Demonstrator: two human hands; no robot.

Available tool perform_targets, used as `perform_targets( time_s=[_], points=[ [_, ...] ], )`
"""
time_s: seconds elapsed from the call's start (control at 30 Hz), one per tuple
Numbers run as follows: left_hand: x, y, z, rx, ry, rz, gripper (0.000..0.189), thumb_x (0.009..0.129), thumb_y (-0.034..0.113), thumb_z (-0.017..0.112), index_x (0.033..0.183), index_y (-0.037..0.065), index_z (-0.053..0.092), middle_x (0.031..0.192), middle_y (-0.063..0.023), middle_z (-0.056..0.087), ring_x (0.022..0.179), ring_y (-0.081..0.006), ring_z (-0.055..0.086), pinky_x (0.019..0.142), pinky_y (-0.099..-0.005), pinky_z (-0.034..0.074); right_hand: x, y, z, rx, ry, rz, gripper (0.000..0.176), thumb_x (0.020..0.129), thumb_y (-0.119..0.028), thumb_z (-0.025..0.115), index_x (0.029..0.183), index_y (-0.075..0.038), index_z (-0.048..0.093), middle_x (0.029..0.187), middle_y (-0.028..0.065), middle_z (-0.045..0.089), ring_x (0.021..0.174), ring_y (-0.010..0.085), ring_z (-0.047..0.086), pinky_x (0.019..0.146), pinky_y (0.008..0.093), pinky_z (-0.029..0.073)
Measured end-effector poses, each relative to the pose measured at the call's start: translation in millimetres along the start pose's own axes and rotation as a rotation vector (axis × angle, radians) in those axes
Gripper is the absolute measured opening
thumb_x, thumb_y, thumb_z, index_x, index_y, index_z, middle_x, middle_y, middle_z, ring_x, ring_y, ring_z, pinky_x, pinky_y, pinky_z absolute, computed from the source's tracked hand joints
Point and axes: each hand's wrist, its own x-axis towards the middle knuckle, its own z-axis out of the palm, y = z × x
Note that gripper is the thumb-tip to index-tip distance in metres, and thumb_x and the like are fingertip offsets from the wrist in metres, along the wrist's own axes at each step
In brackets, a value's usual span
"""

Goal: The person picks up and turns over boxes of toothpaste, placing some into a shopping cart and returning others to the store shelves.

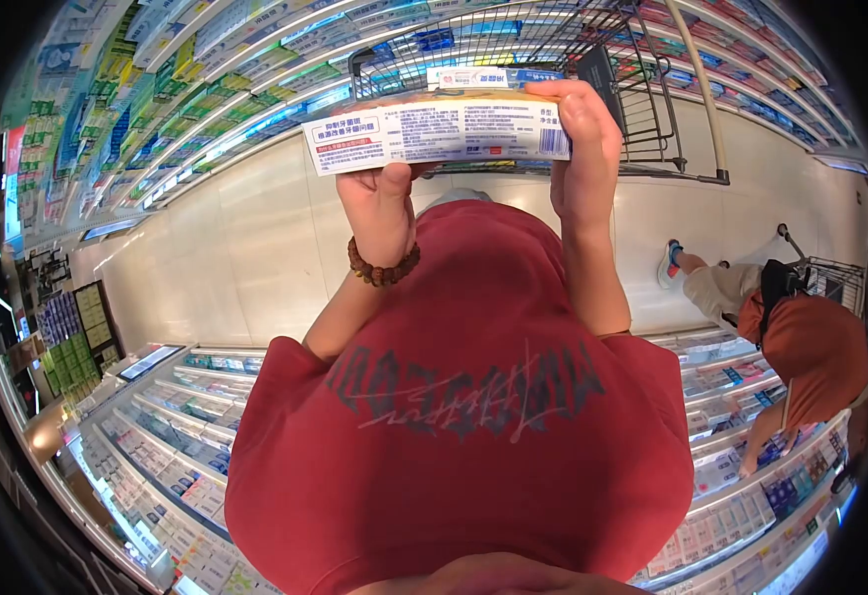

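Observation:
A long white toothpaste box (444,134) with printed blue text and a barcode is held up in front of my chest, slightly tilted. My left hand (379,213), with a brown bead bracelet (384,268) at the wrist, grips its lower left part from below, thumb at the bottom edge. Closed round the right end near the barcode is my right hand (584,159), fingers over the top edge. Just beyond the upper edge, a second white and blue box (468,77) shows partly, its lower part hidden by the toothpaste box.
A wire shopping cart (652,109) stands right in front of me. Shelves of boxed goods (226,59) curve ahead, and more shelves (186,446) run behind. At the right, a person in an orange top (815,347) reaches toward a shelf beside another cart (835,283).

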Motion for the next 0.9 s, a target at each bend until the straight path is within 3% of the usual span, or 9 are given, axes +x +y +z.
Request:
perform_targets(
  time_s=[0.07,0.17,0.27,0.37,0.57,0.67,0.9],
  points=[
    [-2,-2,-6,-0.008,-0.005,-0.013,0.058,0.089,0.030,0.073,0.130,-0.003,0.047,0.115,-0.0135,0.065,0.099,-0.0222,0.068,0.084,-0.0399,0.060,0,1,1,-0.014,0.011,-0.003,0.028,0.093,-0.026,0.057,0.099,0.000,0.066,0.093,0.0044,0.066,0.085,0.0079,0.056,0.080,0.0239,0.043],
    [-3,-4,-12,0.107,0.008,-0.035,0.064,0.089,0.044,0.069,0.129,-0.001,0.049,0.118,-0.0146,0.064,0.105,-0.0288,0.066,0.089,-0.0508,0.058,0,6,-2,-0.100,-0.013,0.004,0.035,0.095,-0.030,0.051,0.103,0.002,0.062,0.096,0.0116,0.066,0.089,0.0133,0.061,0.084,0.0273,0.045],
    [-4,-3,-10,0.113,0.012,-0.042,0.062,0.089,0.045,0.069,0.127,-0.002,0.051,0.116,-0.0147,0.064,0.104,-0.0286,0.066,0.087,-0.0502,0.058,1,6,-2,-0.092,-0.022,0.006,0.035,0.095,-0.030,0.051,0.103,0.002,0.062,0.096,0.0119,0.066,0.089,0.0134,0.061,0.084,0.0274,0.045],
    [-4,-3,-11,0.119,0.007,-0.035,0.062,0.089,0.044,0.069,0.126,-0.002,0.051,0.116,-0.0146,0.065,0.102,-0.0285,0.067,0.086,-0.0497,0.059,0,7,1,-0.021,0.011,-0.004,0.030,0.092,-0.028,0.057,0.098,0.000,0.065,0.090,0.0028,0.064,0.082,0.0067,0.052,0.078,0.0234,0.041],
    [-2,-1,-10,0.133,0.006,-0.022,0.060,0.089,0.044,0.069,0.125,-0.002,0.052,0.113,-0.0141,0.066,0.100,-0.0281,0.067,0.084,-0.0491,0.060,2,8,4,-0.040,0.014,0.005,0.030,0.093,-0.028,0.056,0.097,0.000,0.066,0.090,0.0036,0.064,0.083,0.0075,0.053,0.079,0.0238,0.041],
    [-2,-6,-19,0.072,0.017,-0.027,0.060,0.087,0.030,0.076,0.129,-0.002,0.047,0.112,-0.0111,0.066,0.097,-0.0183,0.067,0.083,-0.0348,0.057,3,8,6,-0.011,0.015,0.023,0.031,0.093,-0.029,0.055,0.097,0.000,0.066,0.092,0.0046,0.065,0.084,0.0087,0.054,0.080,0.0247,0.041],
    [-5,-9,-27,0.065,0.040,-0.050,0.066,0.085,0.027,0.079,0.133,-0.002,0.044,0.117,-0.0088,0.064,0.103,-0.0150,0.063,0.090,-0.0315,0.053,5,13,3,-0.013,-0.013,0.017,0.031,0.093,-0.029,0.055,0.098,0.000,0.065,0.095,0.0055,0.064,0.087,0.0096,0.054,0.082,0.0253,0.041]
  ],
)
